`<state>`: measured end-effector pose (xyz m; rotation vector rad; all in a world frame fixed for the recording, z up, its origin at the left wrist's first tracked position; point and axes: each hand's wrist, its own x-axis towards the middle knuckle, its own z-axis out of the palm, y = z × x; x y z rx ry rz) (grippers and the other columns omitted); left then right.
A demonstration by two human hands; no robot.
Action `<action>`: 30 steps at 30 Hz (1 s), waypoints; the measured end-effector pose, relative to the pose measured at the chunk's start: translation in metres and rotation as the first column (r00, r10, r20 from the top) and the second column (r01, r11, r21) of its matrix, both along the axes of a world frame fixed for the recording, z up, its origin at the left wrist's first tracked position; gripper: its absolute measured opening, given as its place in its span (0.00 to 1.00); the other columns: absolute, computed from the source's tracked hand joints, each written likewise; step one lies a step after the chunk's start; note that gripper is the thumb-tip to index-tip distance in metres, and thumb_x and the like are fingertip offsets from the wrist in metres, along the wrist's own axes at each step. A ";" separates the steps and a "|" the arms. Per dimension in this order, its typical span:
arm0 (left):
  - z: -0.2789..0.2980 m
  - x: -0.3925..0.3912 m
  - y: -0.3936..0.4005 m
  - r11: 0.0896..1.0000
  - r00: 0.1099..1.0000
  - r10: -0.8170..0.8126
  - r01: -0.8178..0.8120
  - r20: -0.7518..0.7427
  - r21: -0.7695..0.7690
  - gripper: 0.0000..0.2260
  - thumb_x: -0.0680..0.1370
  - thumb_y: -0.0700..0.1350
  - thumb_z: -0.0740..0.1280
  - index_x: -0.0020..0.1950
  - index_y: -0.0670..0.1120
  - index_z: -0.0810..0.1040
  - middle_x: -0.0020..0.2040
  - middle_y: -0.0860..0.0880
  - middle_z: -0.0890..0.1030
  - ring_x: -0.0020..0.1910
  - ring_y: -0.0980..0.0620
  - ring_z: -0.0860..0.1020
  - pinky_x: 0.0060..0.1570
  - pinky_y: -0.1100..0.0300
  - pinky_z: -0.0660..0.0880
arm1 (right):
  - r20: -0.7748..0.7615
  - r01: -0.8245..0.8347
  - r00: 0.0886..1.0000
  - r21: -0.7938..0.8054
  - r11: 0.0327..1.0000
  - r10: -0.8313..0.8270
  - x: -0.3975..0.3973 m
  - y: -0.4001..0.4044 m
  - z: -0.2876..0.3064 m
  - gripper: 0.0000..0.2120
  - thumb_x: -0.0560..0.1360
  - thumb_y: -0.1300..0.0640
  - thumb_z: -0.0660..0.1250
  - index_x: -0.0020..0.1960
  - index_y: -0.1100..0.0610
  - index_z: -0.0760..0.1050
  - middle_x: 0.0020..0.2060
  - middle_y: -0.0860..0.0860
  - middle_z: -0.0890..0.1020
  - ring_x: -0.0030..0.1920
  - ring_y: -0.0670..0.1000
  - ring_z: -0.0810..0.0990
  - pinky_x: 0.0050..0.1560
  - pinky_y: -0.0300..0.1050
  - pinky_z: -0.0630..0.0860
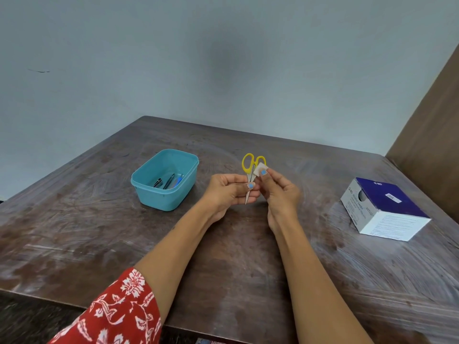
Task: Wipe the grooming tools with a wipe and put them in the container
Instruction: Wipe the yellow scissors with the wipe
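My left hand (229, 192) pinches small scissors (248, 163) by their blades, yellow handles up and tips pointing down toward me. My right hand (282, 188) pinches a small white wipe (258, 168) against the scissors just below the handles. Both hands hover above the middle of the brown table (99, 232). A teal plastic container (144, 181) stands to the left of my left hand. It holds several small dark grooming tools (169, 182), among them tweezers and a blue-handled one.
A blue and white cardboard box of wipes (387, 209) lies on its side at the right of the table. A grey wall rises behind the table, and a brown panel stands at the far right.
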<state>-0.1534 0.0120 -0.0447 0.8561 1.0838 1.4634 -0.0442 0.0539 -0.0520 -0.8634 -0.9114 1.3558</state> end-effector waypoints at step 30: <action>0.003 0.002 -0.006 0.994 0.988 -0.098 0.091 -0.122 -0.068 0.04 0.74 0.31 0.66 0.47 0.35 0.78 0.33 0.46 0.84 0.31 0.52 0.82 0.34 0.59 0.81 | 0.385 0.229 0.832 0.418 0.879 -0.399 0.007 0.005 -0.003 0.07 0.74 0.61 0.69 0.51 0.58 0.82 0.42 0.49 0.84 0.41 0.39 0.80 0.45 0.31 0.75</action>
